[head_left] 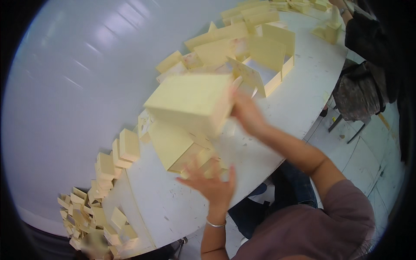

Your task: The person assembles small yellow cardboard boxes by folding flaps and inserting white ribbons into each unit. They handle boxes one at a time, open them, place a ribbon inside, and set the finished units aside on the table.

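Observation:
A pale yellow cardboard box (186, 97) is raised above the table, slightly blurred. My right hand (248, 112) grips it at its right end, the fingers partly hidden behind it. Below it lies another pale yellow box (173, 145), partly covered by the raised one. My left hand (209, 181) is spread open by the near end of that lower box, with a bracelet on the wrist. Whether its fingertips touch the cardboard I cannot tell. Small pale yellow pieces show between and behind those fingers.
Beyond the raised box stand several open pale yellow boxes (266, 78) with lids up. Stacked closed boxes (129, 145) line the table (151, 203) at left, ending in a jumbled heap (80, 212). Another person's dark sleeve (368, 39) and a stool (357, 93) are at right.

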Demonstrator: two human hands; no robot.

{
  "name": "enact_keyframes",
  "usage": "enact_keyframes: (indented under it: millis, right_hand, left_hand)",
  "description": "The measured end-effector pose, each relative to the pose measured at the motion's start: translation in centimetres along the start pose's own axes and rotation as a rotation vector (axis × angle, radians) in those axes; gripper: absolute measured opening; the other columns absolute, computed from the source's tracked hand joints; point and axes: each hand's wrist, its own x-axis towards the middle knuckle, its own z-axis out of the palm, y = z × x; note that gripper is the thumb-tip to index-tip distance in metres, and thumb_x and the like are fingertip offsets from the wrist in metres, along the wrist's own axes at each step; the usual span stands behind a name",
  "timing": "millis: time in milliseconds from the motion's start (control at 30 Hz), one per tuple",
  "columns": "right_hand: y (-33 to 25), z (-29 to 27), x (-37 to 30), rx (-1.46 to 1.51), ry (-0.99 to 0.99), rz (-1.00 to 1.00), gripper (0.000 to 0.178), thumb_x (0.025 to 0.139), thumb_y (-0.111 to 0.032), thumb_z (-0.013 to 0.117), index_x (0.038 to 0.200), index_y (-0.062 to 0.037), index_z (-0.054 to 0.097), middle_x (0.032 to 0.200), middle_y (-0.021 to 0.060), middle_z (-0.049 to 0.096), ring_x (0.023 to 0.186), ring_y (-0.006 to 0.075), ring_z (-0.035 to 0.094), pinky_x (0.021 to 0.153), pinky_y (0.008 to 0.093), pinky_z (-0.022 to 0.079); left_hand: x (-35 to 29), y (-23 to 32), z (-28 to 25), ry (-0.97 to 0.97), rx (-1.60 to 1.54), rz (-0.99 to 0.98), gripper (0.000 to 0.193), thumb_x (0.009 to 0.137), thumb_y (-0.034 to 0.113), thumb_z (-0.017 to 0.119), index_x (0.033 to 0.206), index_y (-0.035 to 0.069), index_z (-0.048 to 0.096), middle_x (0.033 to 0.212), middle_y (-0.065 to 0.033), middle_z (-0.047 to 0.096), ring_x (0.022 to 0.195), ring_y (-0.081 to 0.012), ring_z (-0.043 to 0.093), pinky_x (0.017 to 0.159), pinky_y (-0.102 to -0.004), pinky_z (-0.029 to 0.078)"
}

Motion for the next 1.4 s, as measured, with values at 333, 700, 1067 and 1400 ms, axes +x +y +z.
enact_keyframes:
  millis: [333, 700, 1067, 1400]
  right_hand:
    - [-10.1, -7.4, -7.6, -1.912, -0.597, -0.485, 0.038, 0.078, -0.015, 0.056, 0.113, -0.0017, 0.049, 0.105, 0.0206, 0.054, 0.085, 0.0256, 0.058, 0.074, 0.0304, 0.046]
    - [-3.8, -10.6, -8.3, -1.481, -0.344, -0.258, 0.047, 0.081, -0.027, 0.057, 0.118, -0.0002, 0.044, 0.117, 0.0199, 0.047, 0.105, 0.0316, 0.049, 0.089, 0.0359, 0.039]
    - [-2.7, -9.6, -12.3, -1.264, -0.386, -0.147, 0.052, 0.076, -0.018, 0.063, 0.120, 0.0002, 0.042, 0.121, 0.0218, 0.043, 0.101, 0.0357, 0.050, 0.085, 0.0359, 0.042]
    - [-2.7, -10.2, -10.6, -1.439, -0.696, -0.414, 0.057, 0.062, -0.016, 0.070, 0.109, 0.0087, 0.049, 0.123, 0.0240, 0.041, 0.098, 0.0337, 0.050, 0.084, 0.0354, 0.044]
  left_hand:
    - [-4.9, -4.1, 4.5, -0.467, 0.225, 0.397, 0.020, 0.075, 0.016, 0.056, 0.094, 0.010, 0.058, 0.116, -0.0061, 0.050, 0.121, -0.0261, 0.036, 0.093, -0.0689, 0.007]
    - [-2.5, 2.1, 0.5, -0.354, -0.543, -0.044, 0.060, 0.073, 0.029, 0.063, 0.121, 0.000, 0.042, 0.118, -0.0258, 0.043, 0.119, -0.0414, 0.032, 0.100, -0.0455, 0.025]
    - [4.0, 5.3, 0.6, -0.878, -0.195, 0.215, 0.067, 0.067, 0.028, 0.063, 0.119, -0.008, 0.040, 0.095, -0.0343, 0.048, 0.084, -0.0428, 0.053, 0.062, -0.0371, 0.051]
    - [4.2, 3.3, 0.9, -0.924, -0.143, 0.503, 0.069, 0.062, 0.022, 0.064, 0.117, -0.010, 0.040, 0.103, -0.0372, 0.047, 0.086, -0.0418, 0.056, 0.066, -0.0364, 0.052]
